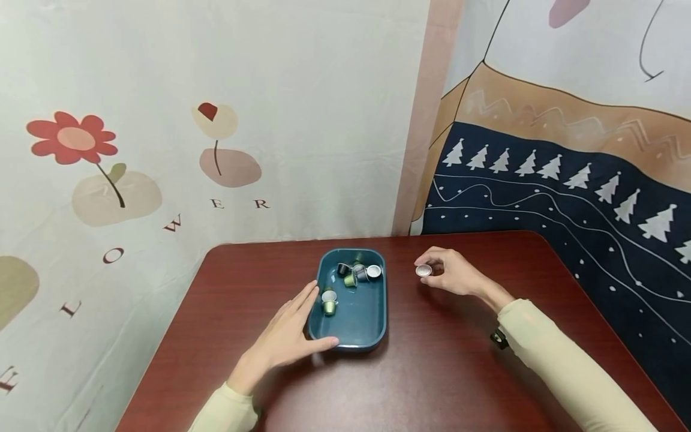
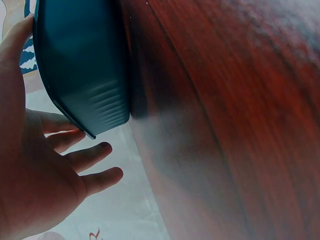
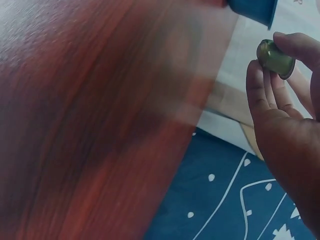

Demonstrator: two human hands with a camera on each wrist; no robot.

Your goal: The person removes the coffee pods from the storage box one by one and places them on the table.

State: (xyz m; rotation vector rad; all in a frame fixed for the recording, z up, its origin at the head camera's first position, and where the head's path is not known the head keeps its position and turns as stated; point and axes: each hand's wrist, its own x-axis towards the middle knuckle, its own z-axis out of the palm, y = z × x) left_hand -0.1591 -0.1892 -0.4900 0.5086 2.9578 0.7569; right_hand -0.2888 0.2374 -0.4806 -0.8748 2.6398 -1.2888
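Observation:
A blue tray (image 1: 358,327) stands on the table with several coffee capsules in it. Green capsules (image 1: 329,308) lie at its left side; a dark capsule (image 1: 342,269) and a white-lidded capsule (image 1: 373,272) are among those grouped at the far end. My left hand (image 1: 286,330) touches the tray's left rim and near corner, fingers extended and thumb spread. Right of the tray, my right hand (image 1: 450,273) pinches a coffee capsule (image 3: 277,60) between thumb and fingers. The right wrist view shows its green body; the head view shows its pale lid.
The tray rests on a reddish-brown wooden table (image 1: 432,372). Behind it hangs a pale cloth (image 1: 324,120) printed with flowers and letters. A dark blue cloth (image 1: 513,210) with white trees hangs at the right, beside the table edge.

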